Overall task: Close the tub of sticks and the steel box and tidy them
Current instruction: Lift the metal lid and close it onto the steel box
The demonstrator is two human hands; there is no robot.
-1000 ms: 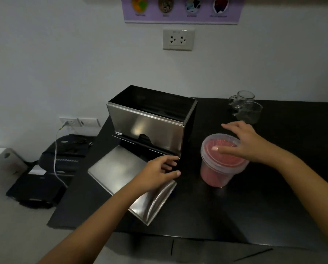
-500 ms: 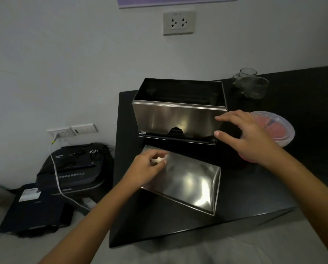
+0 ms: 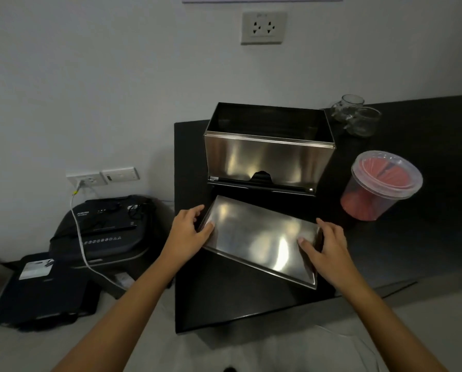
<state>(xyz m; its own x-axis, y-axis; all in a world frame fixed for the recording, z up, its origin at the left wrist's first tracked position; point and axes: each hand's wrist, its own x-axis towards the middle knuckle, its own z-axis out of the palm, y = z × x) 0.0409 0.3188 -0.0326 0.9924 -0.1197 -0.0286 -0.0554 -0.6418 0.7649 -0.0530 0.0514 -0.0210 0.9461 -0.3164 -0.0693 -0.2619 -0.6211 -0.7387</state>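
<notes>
The steel box [image 3: 267, 159] stands open-topped at the back left of the black table [image 3: 251, 302]. Its steel lid [image 3: 262, 240] lies flat and skewed on the table in front of it. My left hand [image 3: 189, 234] grips the lid's left end, thumb on top. My right hand [image 3: 329, 245] holds the lid's right end, fingers curled over the edge. The clear tub of red sticks [image 3: 380, 186] stands to the right of the box with its clear lid on top.
Two glass cups [image 3: 356, 116] stand behind the tub near the wall. A black paper shredder [image 3: 104, 226] with a white cable and a flat black case [image 3: 42, 288] sit on the floor to the left. The table's front edge is close below the lid.
My right hand left the tub and came down onto the lid's right end. My left hand shifted to the lid's left end. The camera swung left, then moved closer.
</notes>
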